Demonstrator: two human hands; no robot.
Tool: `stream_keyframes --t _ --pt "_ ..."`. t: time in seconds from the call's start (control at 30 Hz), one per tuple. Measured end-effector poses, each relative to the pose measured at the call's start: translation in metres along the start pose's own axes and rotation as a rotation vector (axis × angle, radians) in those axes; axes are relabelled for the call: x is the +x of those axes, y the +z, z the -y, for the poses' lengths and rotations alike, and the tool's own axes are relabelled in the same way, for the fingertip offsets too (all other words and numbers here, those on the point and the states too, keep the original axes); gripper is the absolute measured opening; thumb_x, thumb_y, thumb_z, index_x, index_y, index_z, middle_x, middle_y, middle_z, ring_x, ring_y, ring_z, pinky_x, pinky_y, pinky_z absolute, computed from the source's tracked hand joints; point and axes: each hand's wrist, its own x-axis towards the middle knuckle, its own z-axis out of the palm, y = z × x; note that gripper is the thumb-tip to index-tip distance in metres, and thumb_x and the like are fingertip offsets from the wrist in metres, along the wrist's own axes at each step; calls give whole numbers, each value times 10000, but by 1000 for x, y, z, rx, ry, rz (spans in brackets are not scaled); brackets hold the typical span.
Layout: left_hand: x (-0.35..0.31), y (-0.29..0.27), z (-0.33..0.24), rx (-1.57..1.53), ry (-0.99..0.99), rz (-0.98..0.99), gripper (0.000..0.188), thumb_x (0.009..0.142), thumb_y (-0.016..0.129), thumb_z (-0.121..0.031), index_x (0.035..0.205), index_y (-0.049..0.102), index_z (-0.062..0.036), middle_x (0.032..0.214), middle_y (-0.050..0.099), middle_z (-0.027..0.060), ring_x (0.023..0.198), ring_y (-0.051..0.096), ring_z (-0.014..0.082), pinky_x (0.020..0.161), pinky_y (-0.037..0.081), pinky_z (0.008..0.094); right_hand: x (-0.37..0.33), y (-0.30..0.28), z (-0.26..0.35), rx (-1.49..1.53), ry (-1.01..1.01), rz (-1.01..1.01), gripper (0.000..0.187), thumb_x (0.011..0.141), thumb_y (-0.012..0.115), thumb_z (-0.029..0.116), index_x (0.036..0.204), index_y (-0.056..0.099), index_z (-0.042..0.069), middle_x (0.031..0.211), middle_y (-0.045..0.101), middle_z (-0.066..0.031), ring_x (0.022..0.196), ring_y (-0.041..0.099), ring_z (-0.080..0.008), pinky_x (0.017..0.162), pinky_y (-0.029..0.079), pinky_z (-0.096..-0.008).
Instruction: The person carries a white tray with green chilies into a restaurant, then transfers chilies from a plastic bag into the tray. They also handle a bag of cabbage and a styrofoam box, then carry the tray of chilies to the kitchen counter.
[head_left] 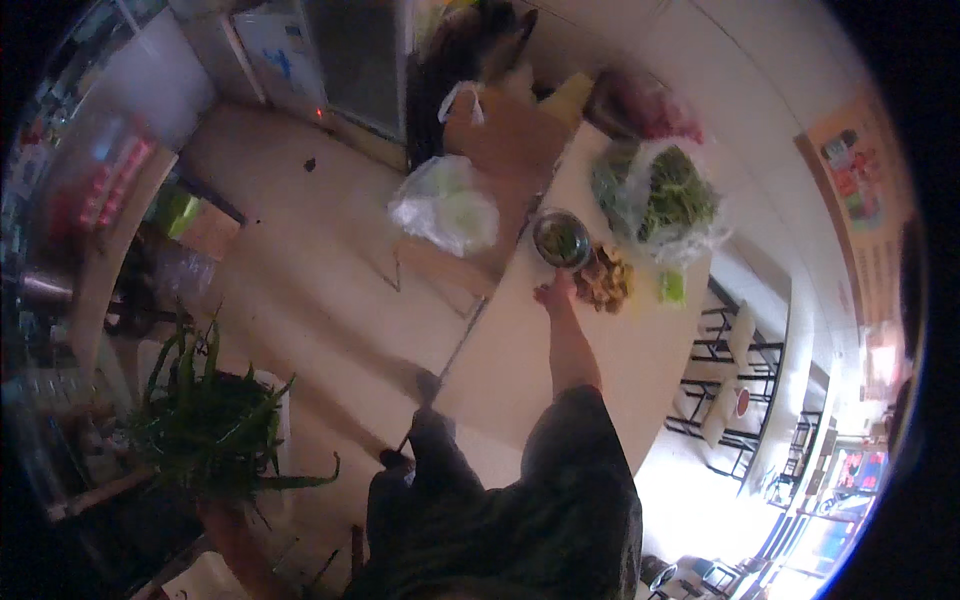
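On the long pale table, my right hand (557, 290) lies at the near side of a round glass jar (562, 240) with green contents. Its thumb and fingers look apart, though the picture is blurred; I cannot tell whether they touch the jar. Close by on its right is a heap of knobbly yellow-brown pieces (605, 280) that look like ginger. At lower left, what looks like my left forearm runs up under a large bundle of long, pointed green leaves or pods (215, 420). The bundle hides my left hand (222, 508) and its fingers.
A clear plastic bag of leafy greens (680, 195) and a small green packet (672, 288) rest on the table (520, 390). Beside it, a white plastic bag (445, 205) sits on a brown surface. Stools and benches (735, 370) stand to the right; cluttered shelves line the left.
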Motion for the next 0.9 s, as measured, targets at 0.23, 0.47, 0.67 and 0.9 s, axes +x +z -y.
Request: stream_keyframes --t 0.23,0.47,0.67,0.9 --pt "34 3 -2 118 -16 80 414 727 587 -37 1140 596 -55 1193 576 173 1080 517 377 902 448 436 60 -12 -13 36 -184 -64 380 832 640 292 1131 531 86 978 588 -145 786 595 -287 528 501 -425" --pt "34 89 99 -233 -263 34 305 797 566 -73 1099 593 -41 1147 591 170 1025 549 349 870 458 404 47 -25 -37 -106 -128 98 423 775 675 301 1124 506 131 889 587 -53 650 543 -183 513 436 -345" --pt "52 124 193 -815 -502 -2 228 849 552 -109 1064 592 -43 1077 607 170 956 570 330 833 464 381 -147 51 -111 -308 -242 84 139 865 595 213 920 550 92 728 513 -11 550 446 -163 495 382 -283" --pt "82 65 410 -674 -148 -130 227 858 564 -134 1068 589 -51 998 614 175 869 575 331 778 473 379 -457 222 -311 -721 -433 489 272 806 671 208 937 579 -12 796 573 -77 622 523 -205 507 438 -332"
